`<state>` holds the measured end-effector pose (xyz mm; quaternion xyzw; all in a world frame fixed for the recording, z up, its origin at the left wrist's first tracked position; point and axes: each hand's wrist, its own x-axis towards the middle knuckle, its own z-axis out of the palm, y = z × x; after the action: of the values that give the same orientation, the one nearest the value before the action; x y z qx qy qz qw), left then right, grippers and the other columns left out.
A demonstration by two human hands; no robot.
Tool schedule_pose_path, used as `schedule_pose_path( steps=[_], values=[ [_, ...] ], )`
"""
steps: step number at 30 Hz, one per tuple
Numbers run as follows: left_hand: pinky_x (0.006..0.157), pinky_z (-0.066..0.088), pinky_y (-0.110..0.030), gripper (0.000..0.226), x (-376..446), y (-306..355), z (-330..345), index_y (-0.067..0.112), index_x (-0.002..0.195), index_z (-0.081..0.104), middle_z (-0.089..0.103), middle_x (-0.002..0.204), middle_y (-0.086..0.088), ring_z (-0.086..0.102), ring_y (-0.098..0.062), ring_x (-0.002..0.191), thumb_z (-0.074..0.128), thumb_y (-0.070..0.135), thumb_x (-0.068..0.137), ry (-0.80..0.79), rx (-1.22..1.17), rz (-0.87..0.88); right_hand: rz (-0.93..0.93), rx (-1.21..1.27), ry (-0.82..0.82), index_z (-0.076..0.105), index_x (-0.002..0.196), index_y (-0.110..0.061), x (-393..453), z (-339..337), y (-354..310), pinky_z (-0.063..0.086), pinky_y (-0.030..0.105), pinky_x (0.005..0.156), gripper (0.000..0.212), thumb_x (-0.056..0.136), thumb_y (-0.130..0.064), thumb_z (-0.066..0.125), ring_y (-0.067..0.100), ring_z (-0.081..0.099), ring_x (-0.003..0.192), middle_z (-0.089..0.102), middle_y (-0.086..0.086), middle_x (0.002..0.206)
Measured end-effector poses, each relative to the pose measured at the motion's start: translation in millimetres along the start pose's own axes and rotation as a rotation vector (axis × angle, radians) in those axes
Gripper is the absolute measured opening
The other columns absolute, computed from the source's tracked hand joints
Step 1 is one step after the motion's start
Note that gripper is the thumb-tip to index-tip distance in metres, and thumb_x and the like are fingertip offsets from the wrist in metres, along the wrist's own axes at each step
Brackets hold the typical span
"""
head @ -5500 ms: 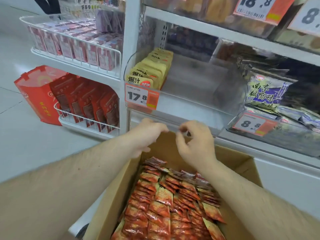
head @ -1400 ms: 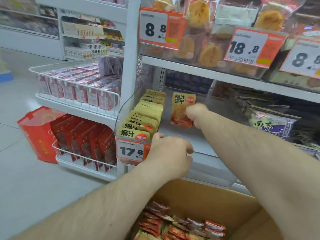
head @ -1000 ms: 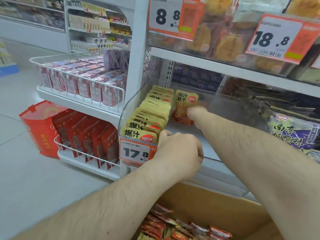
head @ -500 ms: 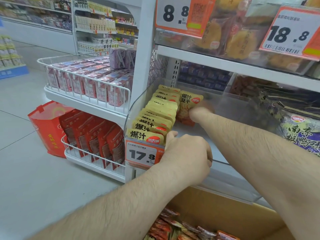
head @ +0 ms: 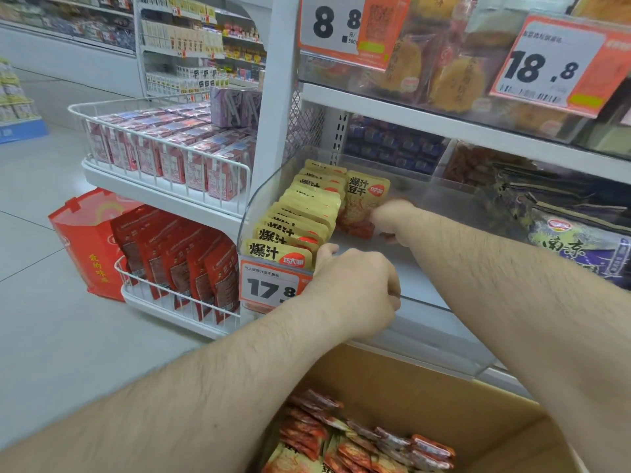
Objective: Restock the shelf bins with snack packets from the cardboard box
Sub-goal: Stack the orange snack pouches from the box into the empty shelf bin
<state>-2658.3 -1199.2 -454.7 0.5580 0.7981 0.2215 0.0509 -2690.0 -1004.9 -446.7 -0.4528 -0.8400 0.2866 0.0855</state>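
Currently my right hand (head: 392, 221) is reaching far into the clear shelf bin (head: 440, 303), fingers curled round the lower right edge of one snack packet (head: 362, 206). Packet is upright, yellow top, orange-red bottom, standing just right of the row of yellow packets (head: 297, 223), near the far end of that row. Row runs near to far along the bin's left wall, packets upright, overlapping.

My left hand (head: 355, 288) is at the bin's near rim, fingers curled over the clear front lip, thumb up beside the nearest packet in the row. It partly covers the right edge of the orange price tag (head: 268, 288) reading 17.8, clipped to the bin front. Rest of the bin floor to the right of the row is bare white.

Cardboard box (head: 478, 418) sits below and near me, open, with red-orange packets in the box (head: 348, 442) heaped at the bottom.

Right of the bin: purple packs (head: 580, 240) in the next bin. Shelf above has round yellow pastries (head: 454, 80) behind tags 8.8 and 18.8. Left: a white wire rack (head: 164, 158) with pink-red cartons, a lower basket with red pouches (head: 184, 264), and a red bag (head: 85, 240) on the floor.
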Motion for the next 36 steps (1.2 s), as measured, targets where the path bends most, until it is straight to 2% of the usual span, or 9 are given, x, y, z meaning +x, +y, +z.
schedule_pose_path(
  steps=[4,6,9,13,16,21,26,32,36],
  values=[
    [0.118,0.014,-0.038,0.028,-9.2,2.4,-7.5,0.032,0.122,0.065,0.065,0.118,0.015,0.054,-0.010,0.112,0.058,0.035,0.094,0.116,-0.076,0.007,-0.073,-0.111,0.181,0.062,0.090,-0.009,-45.9,-12.0,5.5,0.048,0.032,0.057,0.021,0.093,-0.030,0.059,0.026,0.063,0.081,0.066,0.009,0.092],
    [0.112,0.019,-0.034,0.025,-16.8,6.7,-10.3,0.032,0.117,0.066,0.064,0.112,0.016,0.052,-0.007,0.101,0.060,0.030,0.093,0.224,-0.098,0.008,-0.160,-0.143,0.307,0.061,0.093,-0.013,-81.3,-16.8,8.8,0.041,0.029,0.056,0.018,0.090,-0.031,0.060,0.024,0.058,0.081,0.065,0.004,0.094],
    [0.098,0.028,-0.035,0.010,-35.0,18.8,-10.4,0.033,0.084,0.063,0.062,0.094,0.016,0.054,-0.010,0.095,0.061,0.024,0.088,0.314,-0.134,-0.013,-0.375,-0.120,0.481,0.065,0.094,-0.020,-138.9,-17.2,24.5,0.050,0.036,0.070,0.014,0.088,-0.029,0.056,0.027,0.061,0.083,0.069,0.000,0.089],
    [0.091,0.034,-0.035,0.009,-66.0,25.6,2.7,0.029,0.076,0.056,0.062,0.079,0.013,0.060,-0.019,0.100,0.059,0.025,0.083,0.163,-0.054,-0.034,-0.824,0.066,0.731,0.064,0.075,-0.015,-209.2,-1.9,66.9,0.044,0.029,0.055,0.014,0.082,-0.024,0.055,0.022,0.058,0.059,0.058,-0.004,0.060],
    [0.095,0.044,-0.033,0.013,-82.4,18.1,24.4,0.034,0.074,0.055,0.057,0.074,0.019,0.062,-0.015,0.100,0.061,0.027,0.083,-0.059,-0.076,-0.096,-0.855,0.013,0.557,0.064,0.071,-0.014,-233.8,47.0,126.0,0.045,0.028,0.053,0.017,0.079,-0.026,0.054,0.020,0.058,0.056,0.057,-0.003,0.058],
    [0.093,0.052,-0.035,0.013,-84.2,3.2,60.3,0.036,0.081,0.062,0.059,0.082,0.021,0.060,-0.011,0.092,0.063,0.023,0.083,-0.367,-0.127,-0.186,-0.281,-0.446,-0.125,0.065,0.090,-0.021,-224.0,135.7,229.6,0.054,0.035,0.073,0.016,0.086,-0.028,0.051,0.030,0.066,0.091,0.071,0.004,0.094],
    [0.085,0.054,-0.030,0.013,-80.8,-10.4,80.3,0.030,0.093,0.070,0.060,0.084,0.021,0.060,-0.007,0.087,0.063,0.022,0.085,-0.526,-0.084,-0.187,-0.200,-0.591,-0.421,0.065,0.104,-0.017,-233.3,211.6,267.1,0.053,0.035,0.081,0.027,0.085,-0.034,0.056,0.032,0.064,0.104,0.066,0.008,0.111],
    [0.073,0.053,-0.024,0.013,-80.3,-22.2,87.0,0.019,0.097,0.075,0.069,0.092,0.008,0.063,-0.010,0.086,0.064,0.020,0.089,-0.559,-0.161,-0.338,-0.223,-0.610,-0.278,0.063,0.113,-0.015,-235.0,242.2,274.6,0.051,0.036,0.082,0.025,0.093,-0.025,0.052,0.031,0.063,0.103,0.063,0.007,0.116],
    [0.074,0.061,-0.034,0.032,-85.9,-34.6,90.2,0.005,0.116,0.064,0.070,0.109,-0.013,0.068,-0.025,0.091,0.060,0.030,0.096,-0.635,-0.397,-0.740,-0.176,-0.217,0.006,0.054,0.098,-0.012,-236.7,211.2,255.9,0.049,0.040,0.071,0.010,0.095,-0.020,0.048,0.038,0.065,0.090,0.066,0.011,0.099]
  ],
)
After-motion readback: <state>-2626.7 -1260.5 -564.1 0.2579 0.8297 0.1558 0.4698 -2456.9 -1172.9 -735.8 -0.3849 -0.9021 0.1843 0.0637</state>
